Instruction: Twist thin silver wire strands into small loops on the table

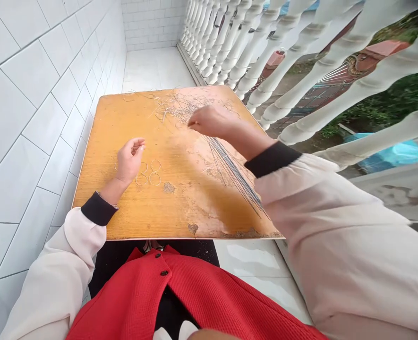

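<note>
My left hand (129,159) hovers over the left part of the table, fingers curved, a small gap between thumb and forefinger, and nothing visible in it. Just right of it lie thin wires bent into a 3 shape (141,174) and an 8 shape (155,172); another bent piece is mostly hidden behind the hand. My right hand (210,122) is closed in a pinch at the near edge of a tangled heap of thin wire pieces (180,106). Whatever its fingertips hold is too small to make out. Below that wrist runs a bundle of straight dark wires (235,170).
The worn wooden table (123,113) has peeling patches toward its right side and front edge. A white tiled wall (46,108) rises close on the left. White balusters (261,89) line the right, with greenery and a blue cover beyond them.
</note>
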Tool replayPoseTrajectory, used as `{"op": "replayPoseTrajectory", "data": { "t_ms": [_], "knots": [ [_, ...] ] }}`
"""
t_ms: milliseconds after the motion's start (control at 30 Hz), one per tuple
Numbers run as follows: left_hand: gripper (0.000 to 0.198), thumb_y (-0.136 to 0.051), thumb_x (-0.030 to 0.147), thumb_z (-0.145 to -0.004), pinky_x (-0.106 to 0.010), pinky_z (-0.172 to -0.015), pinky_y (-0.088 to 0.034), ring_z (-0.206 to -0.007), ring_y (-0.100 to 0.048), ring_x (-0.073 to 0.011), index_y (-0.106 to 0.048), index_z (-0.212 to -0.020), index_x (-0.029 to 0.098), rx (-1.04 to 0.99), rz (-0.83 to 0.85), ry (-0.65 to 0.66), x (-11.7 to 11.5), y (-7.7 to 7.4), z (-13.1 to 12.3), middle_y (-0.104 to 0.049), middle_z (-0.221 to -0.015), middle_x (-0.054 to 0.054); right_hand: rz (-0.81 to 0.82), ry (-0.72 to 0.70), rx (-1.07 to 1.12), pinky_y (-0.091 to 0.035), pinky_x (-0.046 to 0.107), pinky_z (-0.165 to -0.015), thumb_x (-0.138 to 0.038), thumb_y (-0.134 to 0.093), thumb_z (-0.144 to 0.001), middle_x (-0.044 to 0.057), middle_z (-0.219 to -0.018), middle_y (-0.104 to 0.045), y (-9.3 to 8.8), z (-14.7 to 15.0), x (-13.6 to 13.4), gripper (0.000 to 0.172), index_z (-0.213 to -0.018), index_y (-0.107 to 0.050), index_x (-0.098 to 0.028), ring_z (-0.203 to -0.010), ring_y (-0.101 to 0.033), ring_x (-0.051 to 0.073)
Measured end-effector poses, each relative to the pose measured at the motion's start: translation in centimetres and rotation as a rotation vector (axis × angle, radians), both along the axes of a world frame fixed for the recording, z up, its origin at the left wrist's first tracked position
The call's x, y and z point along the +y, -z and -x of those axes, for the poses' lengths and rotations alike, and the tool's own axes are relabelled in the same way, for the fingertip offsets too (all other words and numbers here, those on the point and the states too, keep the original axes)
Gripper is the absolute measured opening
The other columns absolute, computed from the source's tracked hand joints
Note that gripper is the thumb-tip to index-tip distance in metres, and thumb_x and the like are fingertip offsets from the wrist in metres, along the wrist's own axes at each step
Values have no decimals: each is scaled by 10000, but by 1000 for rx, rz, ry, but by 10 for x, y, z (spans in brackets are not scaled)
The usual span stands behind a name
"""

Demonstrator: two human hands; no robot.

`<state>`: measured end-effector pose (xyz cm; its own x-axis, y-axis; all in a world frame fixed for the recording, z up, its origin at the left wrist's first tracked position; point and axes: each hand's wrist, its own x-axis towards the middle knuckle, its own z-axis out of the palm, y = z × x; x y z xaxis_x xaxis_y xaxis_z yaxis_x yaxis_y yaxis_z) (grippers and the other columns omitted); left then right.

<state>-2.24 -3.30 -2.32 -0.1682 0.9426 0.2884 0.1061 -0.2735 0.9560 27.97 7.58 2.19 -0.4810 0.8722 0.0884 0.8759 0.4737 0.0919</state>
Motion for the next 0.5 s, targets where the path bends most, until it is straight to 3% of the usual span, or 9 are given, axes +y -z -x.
{"op": "replayPoseTrajectory", "data": {
  "t_ms": [100, 200, 267, 367, 500],
  "knots": [
    [225, -637, 44, -866, -283, -928, -628, -893, -769, -119, -723, -1032, 169, 2, -45, -24, -3, 4, 5, -810, -1006, -49, -42, -56, 69, -514, 408, -891, -168, -508, -962, 107, -1304, -759, -2, 51, 29, 398, -1244, -783, -227, -1098, -701, 287],
    [221, -625, 89, -892, -292, -935, -629, -911, -773, -126, -714, -1071, 184, 53, -76, -50, -4, 7, 8, -811, -1032, -53, -6, -121, -66, -509, 416, -935, -189, -572, -956, 125, -1386, -727, 3, 92, 45, 421, -1331, -761, -210, -1196, -686, 315],
    [222, -622, 99, -893, -291, -932, -628, -939, -777, -133, -715, -1075, 187, 74, -93, -68, -4, 9, 9, -812, -1042, -57, -9, -220, -218, -503, 390, -919, -169, -589, -958, 139, -1314, -757, 6, 112, 46, 345, -1236, -794, -171, -1190, -686, 305],
    [217, -625, 121, -897, -295, -925, -623, -953, -780, -140, -724, -1079, 183, 70, -123, -71, -4, 12, 9, -815, -1040, -63, -33, -295, -414, -488, 336, -813, -21, -530, -938, 146, -1084, -807, 7, 132, 41, 320, -1046, -814, -121, -1026, -726, 255],
    [225, -628, 140, -900, -311, -926, -614, -964, -784, -151, -735, -1093, 183, 80, -126, -40, -7, 15, 9, -821, -1051, -70, -3, -371, -576, -468, 321, -757, 14, -516, -959, 146, -1044, -816, -1, 147, 34, 313, -991, -808, -96, -944, -736, 234]
  ]
}}
